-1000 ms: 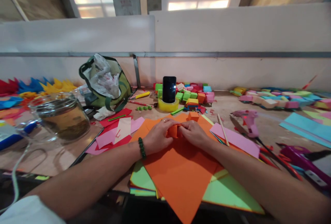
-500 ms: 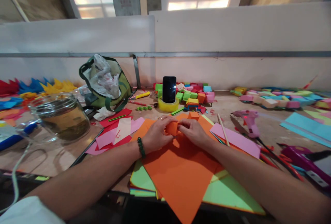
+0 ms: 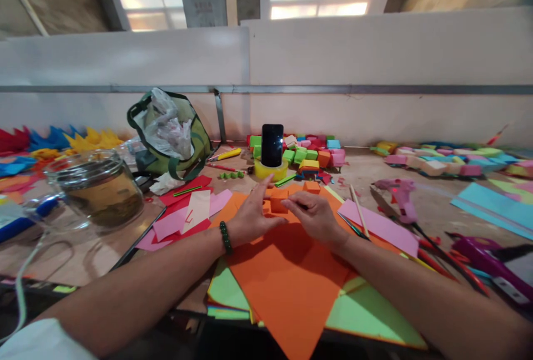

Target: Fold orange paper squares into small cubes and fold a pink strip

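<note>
A small folded orange paper box (image 3: 278, 200) stands between my hands, over the large orange paper sheet (image 3: 287, 277). My right hand (image 3: 316, 213) is closed, with thumb and forefinger pinching the box's right side. On the left, my left hand (image 3: 253, 213) is open, thumb and fingers spread apart around the box; a dark green bead bracelet is on that wrist. Just behind my right hand sits another orange paper box (image 3: 311, 187). Light green sheets (image 3: 370, 310) lie stacked under the orange one.
A phone (image 3: 272, 146) leans upright in a yellow tape roll (image 3: 270, 170), by coloured paper boxes (image 3: 300, 153). A pink glue gun (image 3: 400, 196) and a purple tool (image 3: 495, 265) lie right. At left are a glass jar (image 3: 102, 193) and a green bag (image 3: 200, 138).
My left hand has let go of the orange paper box and opened, its fingers stretching forward. My right hand still pinches the box, which now shows more of its shape.
</note>
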Demonstrator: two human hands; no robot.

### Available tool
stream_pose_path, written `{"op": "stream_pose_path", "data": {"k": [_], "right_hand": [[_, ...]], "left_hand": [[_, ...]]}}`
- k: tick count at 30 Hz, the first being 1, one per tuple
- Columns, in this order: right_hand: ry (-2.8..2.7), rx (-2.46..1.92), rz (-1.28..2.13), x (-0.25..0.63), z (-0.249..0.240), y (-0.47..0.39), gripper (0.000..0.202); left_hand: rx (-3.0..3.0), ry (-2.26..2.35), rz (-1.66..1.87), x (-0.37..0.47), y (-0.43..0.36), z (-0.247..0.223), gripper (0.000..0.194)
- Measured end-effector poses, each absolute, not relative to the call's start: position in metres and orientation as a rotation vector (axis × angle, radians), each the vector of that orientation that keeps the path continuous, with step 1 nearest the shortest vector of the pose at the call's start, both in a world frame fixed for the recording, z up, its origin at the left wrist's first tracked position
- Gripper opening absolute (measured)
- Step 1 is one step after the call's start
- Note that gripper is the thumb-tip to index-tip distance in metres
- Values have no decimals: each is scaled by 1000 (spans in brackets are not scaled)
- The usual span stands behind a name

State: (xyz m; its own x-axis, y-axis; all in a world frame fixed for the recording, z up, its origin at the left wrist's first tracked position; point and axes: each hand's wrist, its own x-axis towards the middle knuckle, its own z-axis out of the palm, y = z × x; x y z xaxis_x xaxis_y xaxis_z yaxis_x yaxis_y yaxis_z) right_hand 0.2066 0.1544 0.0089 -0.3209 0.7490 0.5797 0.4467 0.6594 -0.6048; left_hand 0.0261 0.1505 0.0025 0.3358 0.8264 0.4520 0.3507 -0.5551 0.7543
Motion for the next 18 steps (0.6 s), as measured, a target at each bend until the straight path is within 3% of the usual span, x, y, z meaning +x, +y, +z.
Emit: {"op": "stream_pose_path", "data": {"k": [2, 6, 14, 18], "right_hand": [[-2139, -853, 272, 209, 8, 154, 28], [-2304, -811, 139, 209, 6, 152, 22], [-2289, -771, 165, 206, 9, 148, 24], [-2164, -781, 422, 203, 10, 149, 10]], "left_hand": [[1998, 1036, 1068, 24, 155, 1, 80], [2102, 1010, 977, 21, 162, -3, 47], [2182, 1106, 949, 22, 158, 0, 43], [2168, 1141, 983, 21, 159, -1, 34]]}}
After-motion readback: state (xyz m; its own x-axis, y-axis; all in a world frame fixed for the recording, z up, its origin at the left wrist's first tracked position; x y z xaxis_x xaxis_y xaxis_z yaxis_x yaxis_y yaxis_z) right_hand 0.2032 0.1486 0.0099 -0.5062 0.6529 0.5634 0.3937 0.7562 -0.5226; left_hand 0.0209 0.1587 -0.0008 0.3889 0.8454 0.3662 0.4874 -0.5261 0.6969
